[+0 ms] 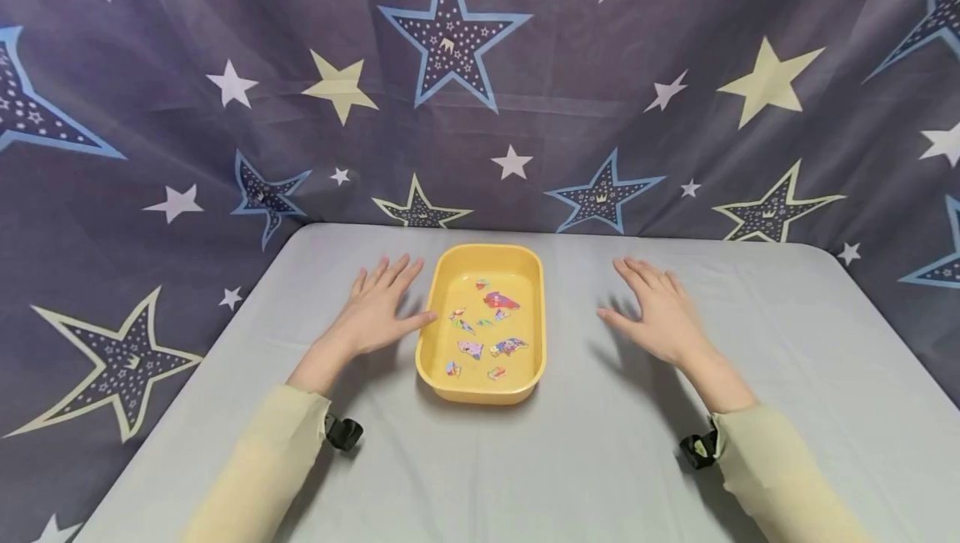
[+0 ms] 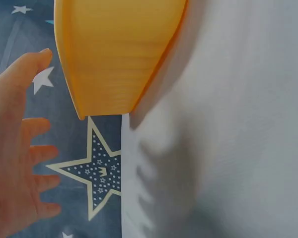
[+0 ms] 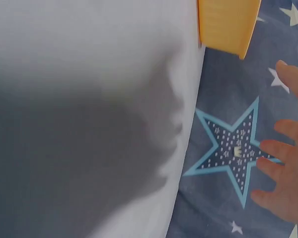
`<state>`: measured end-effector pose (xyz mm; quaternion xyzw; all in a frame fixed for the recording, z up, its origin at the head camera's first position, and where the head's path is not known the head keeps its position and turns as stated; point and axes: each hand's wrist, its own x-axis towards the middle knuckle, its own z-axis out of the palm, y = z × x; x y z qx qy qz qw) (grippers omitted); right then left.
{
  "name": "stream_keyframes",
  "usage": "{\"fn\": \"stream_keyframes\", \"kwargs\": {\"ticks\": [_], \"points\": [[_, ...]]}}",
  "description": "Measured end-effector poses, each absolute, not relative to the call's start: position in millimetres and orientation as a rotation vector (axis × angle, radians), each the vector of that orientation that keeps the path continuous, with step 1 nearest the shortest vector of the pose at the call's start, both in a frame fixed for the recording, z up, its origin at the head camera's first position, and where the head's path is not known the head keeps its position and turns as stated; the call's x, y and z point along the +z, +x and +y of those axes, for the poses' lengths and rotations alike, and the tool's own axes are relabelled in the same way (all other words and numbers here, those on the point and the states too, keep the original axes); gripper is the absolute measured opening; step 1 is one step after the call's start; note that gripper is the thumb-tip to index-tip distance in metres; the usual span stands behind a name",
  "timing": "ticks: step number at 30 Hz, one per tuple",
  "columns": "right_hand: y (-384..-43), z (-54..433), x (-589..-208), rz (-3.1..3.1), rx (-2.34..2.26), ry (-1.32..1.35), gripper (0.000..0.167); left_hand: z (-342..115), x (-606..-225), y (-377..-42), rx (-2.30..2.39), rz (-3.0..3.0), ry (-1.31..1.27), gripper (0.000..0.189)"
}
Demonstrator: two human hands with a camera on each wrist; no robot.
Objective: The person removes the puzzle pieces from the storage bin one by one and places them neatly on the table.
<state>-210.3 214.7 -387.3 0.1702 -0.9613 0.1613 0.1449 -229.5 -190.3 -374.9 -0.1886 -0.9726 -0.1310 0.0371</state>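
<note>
A yellow rectangular tray (image 1: 480, 397) stands on the grey tabletop, with several small colourful flat pieces lying on its bottom. Among them are a red piece (image 1: 501, 301), a pink one (image 1: 471, 349) and a blue-purple one (image 1: 510, 347). My left hand (image 1: 378, 314) hovers at the tray's left side, fingers spread, its thumb tip over or by the rim; the left wrist view shows a gap between that thumb and the tray wall (image 2: 114, 54). Farther off, to the right of the tray, my right hand (image 1: 660, 314) is held over the table with fingers extended, holding nothing.
A light grey cloth covers the table (image 1: 585, 460). Behind and to the sides hangs a dark curtain (image 1: 555, 42) with stars, meeting the table's back edge. Each wrist carries a small black device, such as the one on the left wrist (image 1: 345, 433).
</note>
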Motion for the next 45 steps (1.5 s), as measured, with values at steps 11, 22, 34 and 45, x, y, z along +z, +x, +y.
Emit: {"fn": "stream_keyframes", "kwargs": {"ticks": [11, 22, 34, 45], "points": [[-215, 181, -383, -2.694, 0.522, 0.641, 0.065, -192, -383, -227, -0.629, -2.940, -0.609, 0.078], [-216, 147, -378, -2.717, 0.563, 0.791, 0.057, -189, -397, -224, -0.885, -2.914, -0.522, 0.069], [-215, 119, -371, -2.758, 0.481, 0.968, 0.051, -180, -406, -226, -1.085, -2.851, -0.530, 0.063], [-224, 101, -372, -2.848, 0.363, 1.122, 0.040, -174, -409, -227, -1.273, -2.800, -0.519, 0.062]]}}
